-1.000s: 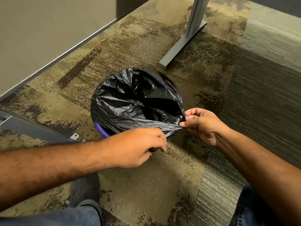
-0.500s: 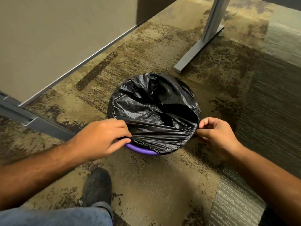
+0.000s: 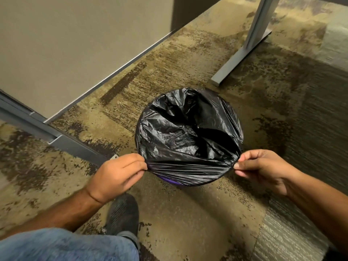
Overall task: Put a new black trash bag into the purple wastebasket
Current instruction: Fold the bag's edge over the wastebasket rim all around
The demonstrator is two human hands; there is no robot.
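Note:
A glossy black trash bag (image 3: 180, 134) lines the round wastebasket on the carpet, its mouth folded over the rim almost all the way around. Only a sliver of the purple wastebasket (image 3: 167, 180) shows under the bag at the near edge. My left hand (image 3: 116, 174) pinches the bag's edge at the near-left of the rim. My right hand (image 3: 263, 168) pinches it at the near-right. The plastic between the two hands is stretched taut across the near rim.
A grey partition panel (image 3: 75, 46) with a metal base rail (image 3: 56, 136) runs along the left. A grey desk leg with a flat foot (image 3: 243, 53) stands just behind the basket. My dark shoe (image 3: 122, 213) and jeans-clad knee (image 3: 66, 245) are below the left hand.
Both hands moved apart along the near rim, left hand going left and right hand going right, stretching the bag's edge down over it. Less purple rim shows now.

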